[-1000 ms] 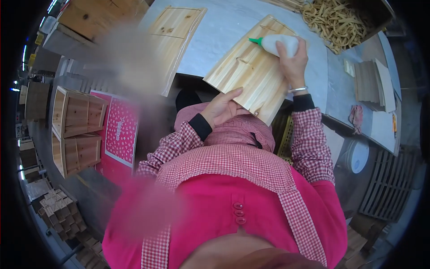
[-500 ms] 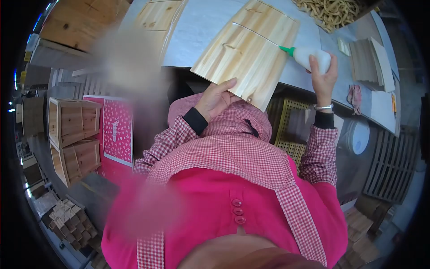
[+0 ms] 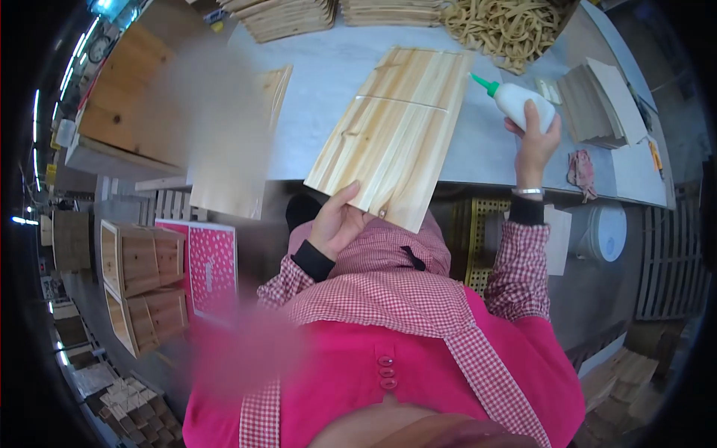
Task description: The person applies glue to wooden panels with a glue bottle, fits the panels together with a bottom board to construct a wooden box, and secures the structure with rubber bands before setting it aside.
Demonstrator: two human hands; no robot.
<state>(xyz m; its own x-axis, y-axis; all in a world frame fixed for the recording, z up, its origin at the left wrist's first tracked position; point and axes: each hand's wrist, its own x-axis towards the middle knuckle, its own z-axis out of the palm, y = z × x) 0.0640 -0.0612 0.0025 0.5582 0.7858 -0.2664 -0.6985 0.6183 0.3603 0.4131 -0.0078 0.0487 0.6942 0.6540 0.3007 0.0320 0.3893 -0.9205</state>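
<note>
My left hand (image 3: 340, 224) grips the near edge of a tapered wooden panel (image 3: 388, 142), thumb on top and fingers beneath. The panel reaches over the table's front edge, and a thin line of glue crosses its upper part. My right hand (image 3: 536, 142) is wrapped round a white bottle (image 3: 523, 106) with a green nozzle. The nozzle points up and left, just right of the panel's far right corner. Another wooden panel (image 3: 239, 179) lies to the left, partly hidden by a blur.
The pale table (image 3: 314, 82) carries stacked wooden panels (image 3: 287, 16), a heap of tan bands (image 3: 508, 30), stacked boards (image 3: 594, 104) and a pink cloth (image 3: 581, 173). Wooden boxes (image 3: 149, 261) stand at the left. A white bucket (image 3: 605, 233) is below the table's right side.
My right hand has moved the bottle rightward off the panel and then up beside its far corner. A glue line became visible across the panel. The head view has shifted.
</note>
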